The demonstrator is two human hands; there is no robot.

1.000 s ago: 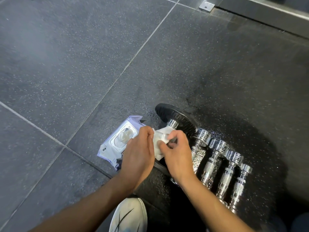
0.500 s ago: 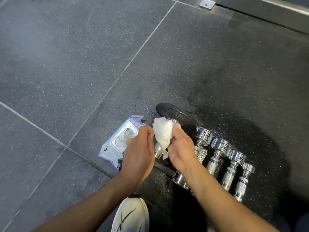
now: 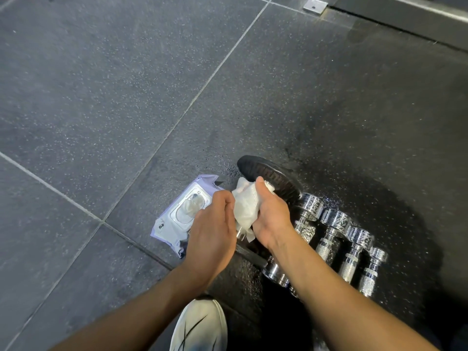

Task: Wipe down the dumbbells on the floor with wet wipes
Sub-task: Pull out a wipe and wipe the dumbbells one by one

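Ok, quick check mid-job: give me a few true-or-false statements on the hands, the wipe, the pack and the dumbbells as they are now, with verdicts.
1. The right hand holds the white wipe. True.
2. The wipe pack lies right of the chrome dumbbells. False: it lies left of them, by the left hand.
3. The wipe is at the black-plated dumbbell, not a chrome one. True.
4. The chrome dumbbells stand on end. False: they lie on their sides in a row.
5. A white shoe shows at the bottom edge. True.
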